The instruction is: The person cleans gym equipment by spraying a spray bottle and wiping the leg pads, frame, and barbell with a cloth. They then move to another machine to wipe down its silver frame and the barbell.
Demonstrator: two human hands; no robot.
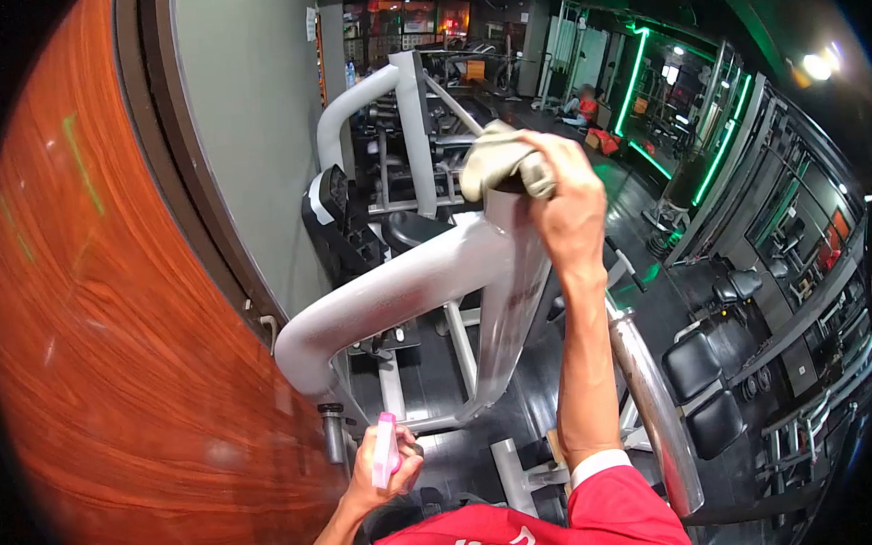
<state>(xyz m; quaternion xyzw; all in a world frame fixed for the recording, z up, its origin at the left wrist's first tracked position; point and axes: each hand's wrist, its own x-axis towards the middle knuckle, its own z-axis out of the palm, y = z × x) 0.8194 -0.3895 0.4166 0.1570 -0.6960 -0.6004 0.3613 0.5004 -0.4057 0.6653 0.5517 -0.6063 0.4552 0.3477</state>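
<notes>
My right hand [570, 191] is closed around a bunched beige cloth [495, 162]. It presses the cloth against the top end of the upright on a silver-grey gym machine frame [398, 279]. Low in the view, in front of my body, my left hand [371, 472] grips a spray bottle with a pink and white trigger head [385, 449]. The bottle's lower part is hidden by the hand and the angle. A thick curved tube of the frame runs between my two hands.
A glossy wood-grain panel [82, 314] stands close on my left, beside a grey wall [244, 135]. Black padded seats [694, 364] and a shiny metal tube [652, 409] are on the right. Far back, a person in red [586, 106] sits near green light strips.
</notes>
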